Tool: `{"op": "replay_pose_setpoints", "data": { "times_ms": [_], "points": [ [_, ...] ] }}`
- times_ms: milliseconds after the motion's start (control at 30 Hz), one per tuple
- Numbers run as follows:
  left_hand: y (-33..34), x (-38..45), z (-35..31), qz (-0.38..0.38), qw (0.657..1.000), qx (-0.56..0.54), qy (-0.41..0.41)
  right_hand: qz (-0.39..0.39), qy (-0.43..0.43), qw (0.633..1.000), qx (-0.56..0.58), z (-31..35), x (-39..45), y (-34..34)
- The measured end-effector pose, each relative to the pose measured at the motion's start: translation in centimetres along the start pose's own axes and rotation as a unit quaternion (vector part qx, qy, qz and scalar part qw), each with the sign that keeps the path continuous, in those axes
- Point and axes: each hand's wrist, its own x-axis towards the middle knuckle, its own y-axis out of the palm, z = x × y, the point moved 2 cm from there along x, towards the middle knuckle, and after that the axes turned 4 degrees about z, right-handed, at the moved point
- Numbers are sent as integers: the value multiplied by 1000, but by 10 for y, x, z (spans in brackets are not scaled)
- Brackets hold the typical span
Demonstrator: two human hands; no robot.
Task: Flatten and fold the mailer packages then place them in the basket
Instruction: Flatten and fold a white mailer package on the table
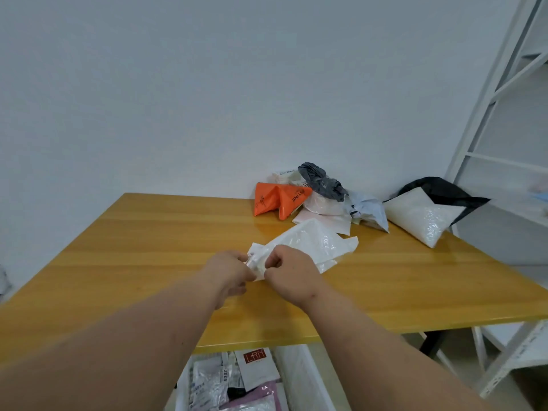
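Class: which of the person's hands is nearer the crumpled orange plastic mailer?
Right. The right hand lies below the crumpled orange plastic mailer; the left hand sits farther left.

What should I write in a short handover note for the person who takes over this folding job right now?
Left hand and right hand: both pinch the near end of the white mailer, which lies on the wooden table.
Waiting: a pile at the far edge with the orange mailer, a grey bag and a bubble mailer.
Done: several mailers already lie in the basket under the near table edge.
Left: finish this fold, drop it in, then work through the pile.
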Motion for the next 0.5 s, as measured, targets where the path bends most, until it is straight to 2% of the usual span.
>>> {"op": "replay_pose_setpoints", "data": {
  "times_ms": [67, 133, 167, 267, 500],
  "points": [
    [0, 5, -1, -27, 986, 158, 36, -40, 13, 997, -68, -6, 1, -8],
    [4, 7, -1, -66, 939, 328, 81, -79, 18, 981, -177, -14, 2, -15],
    [6, 9, 1, -86, 919, 371, 105, -96, 15, 971, -219, -18, 2, -17],
    [8, 20, 7, -113, 884, 429, 150, -122, 3, 948, -293, -31, 4, -18],
    [18, 47, 12, -61, 848, 503, 156, -45, 17, 931, -361, -61, 21, -16]
  ]
}}
